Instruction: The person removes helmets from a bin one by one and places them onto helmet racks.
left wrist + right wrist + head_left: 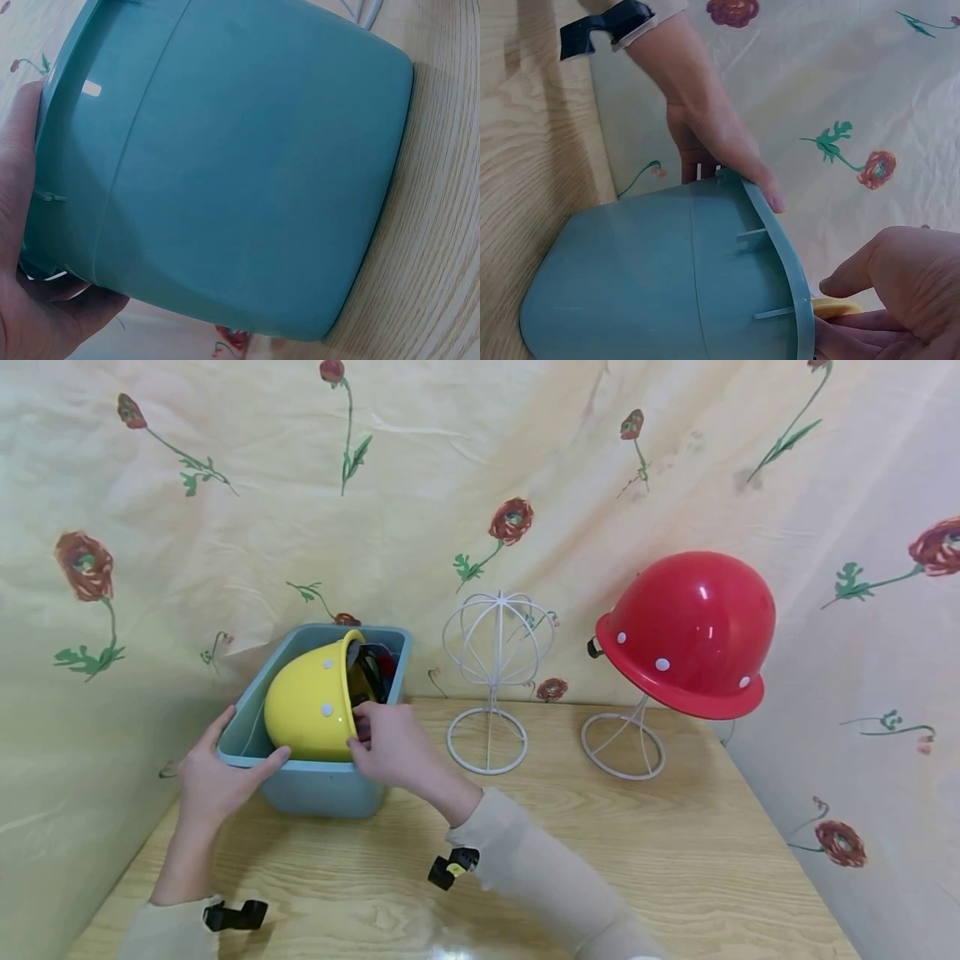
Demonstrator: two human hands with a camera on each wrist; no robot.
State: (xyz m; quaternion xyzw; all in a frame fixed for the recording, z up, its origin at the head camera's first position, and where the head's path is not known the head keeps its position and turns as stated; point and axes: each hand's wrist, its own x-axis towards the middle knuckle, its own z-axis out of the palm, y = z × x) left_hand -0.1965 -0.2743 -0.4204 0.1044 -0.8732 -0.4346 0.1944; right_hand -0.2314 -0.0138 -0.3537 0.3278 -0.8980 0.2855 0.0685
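Yeah, left hand (pixel 216 775) grips the bin (pixel 322 790) by its rim, probably steadying it | right hand (pixel 393 742) pinches the yellow helmet (pixel 303 700) by its brim, likely the easiest edge | helmet's tipped sideways inside the bin

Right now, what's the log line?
left hand: grips bin | right hand: holds yellow helmet by brim | red helmet: on stand

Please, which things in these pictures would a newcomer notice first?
Probably the glossy red helmet, perched on a white wire stand at the head view's right. Next comes the yellow helmet lying sideways in the blue-gray bin at the left, where the right hand grips the yellow brim and the left hand holds the bin's rim.
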